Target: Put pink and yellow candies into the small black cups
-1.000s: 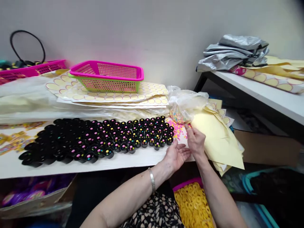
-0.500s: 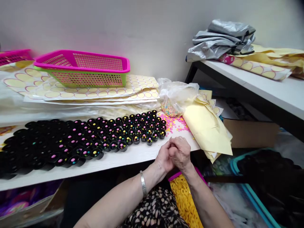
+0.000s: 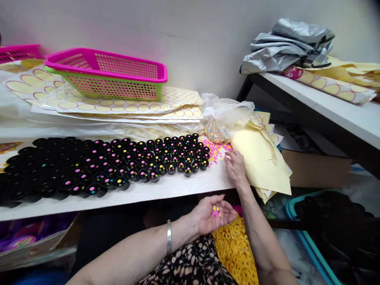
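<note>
Yellow rings (image 3: 234,249) are seen below the table (image 3: 208,181). Before it, beads (image 3: 216,212) are borne on the spread, upturned left hand (image 3: 204,217). At the table's right end, the right hand (image 3: 236,168) is curled beside loose beads (image 3: 216,151); whether any are pinched cannot be told. Cups (image 3: 108,181) are massed across the table, a basket (image 3: 115,88) set towards its back.
</note>
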Action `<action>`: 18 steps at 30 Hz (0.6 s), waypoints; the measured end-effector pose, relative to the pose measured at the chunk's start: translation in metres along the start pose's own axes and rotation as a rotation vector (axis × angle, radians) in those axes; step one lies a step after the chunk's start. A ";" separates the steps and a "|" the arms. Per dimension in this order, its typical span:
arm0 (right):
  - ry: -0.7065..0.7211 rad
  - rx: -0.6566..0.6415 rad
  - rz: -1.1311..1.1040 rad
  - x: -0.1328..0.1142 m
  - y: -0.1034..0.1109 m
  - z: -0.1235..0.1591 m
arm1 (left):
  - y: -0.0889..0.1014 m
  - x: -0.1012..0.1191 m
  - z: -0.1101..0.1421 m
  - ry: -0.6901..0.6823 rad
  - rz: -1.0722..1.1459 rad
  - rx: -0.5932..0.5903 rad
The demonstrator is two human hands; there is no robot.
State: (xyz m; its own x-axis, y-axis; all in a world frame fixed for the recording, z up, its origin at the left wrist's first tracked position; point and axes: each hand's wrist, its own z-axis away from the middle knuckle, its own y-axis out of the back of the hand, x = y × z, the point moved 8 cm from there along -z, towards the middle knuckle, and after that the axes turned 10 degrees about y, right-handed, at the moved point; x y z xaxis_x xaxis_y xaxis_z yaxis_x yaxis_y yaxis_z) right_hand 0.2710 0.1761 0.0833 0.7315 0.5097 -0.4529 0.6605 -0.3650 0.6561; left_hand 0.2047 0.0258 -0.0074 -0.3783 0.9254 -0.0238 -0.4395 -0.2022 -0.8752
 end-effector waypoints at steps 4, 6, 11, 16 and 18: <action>0.091 -0.207 0.306 0.006 -0.037 -0.002 | 0.038 -0.010 -0.014 0.000 0.014 0.110; 0.074 -0.199 0.375 0.005 -0.043 0.004 | 0.049 0.000 -0.021 -0.075 0.050 0.134; 0.049 -0.103 0.311 -0.014 -0.031 0.029 | 0.044 0.033 -0.033 -0.248 0.121 0.073; 0.067 -0.066 0.074 -0.059 -0.022 0.074 | 0.030 0.048 -0.037 -0.396 0.201 -0.029; 0.105 -0.045 -0.022 -0.080 -0.022 0.094 | 0.031 0.045 -0.034 -0.427 0.225 -0.038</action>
State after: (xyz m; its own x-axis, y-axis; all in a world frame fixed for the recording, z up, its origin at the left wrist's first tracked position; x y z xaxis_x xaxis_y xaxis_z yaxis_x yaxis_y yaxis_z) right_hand 0.2139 0.0699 0.0483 0.6935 0.5970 -0.4033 0.6662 -0.3183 0.6744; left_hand 0.2017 0.0722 -0.0524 -0.7645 0.6443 -0.0210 -0.2816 -0.3630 -0.8882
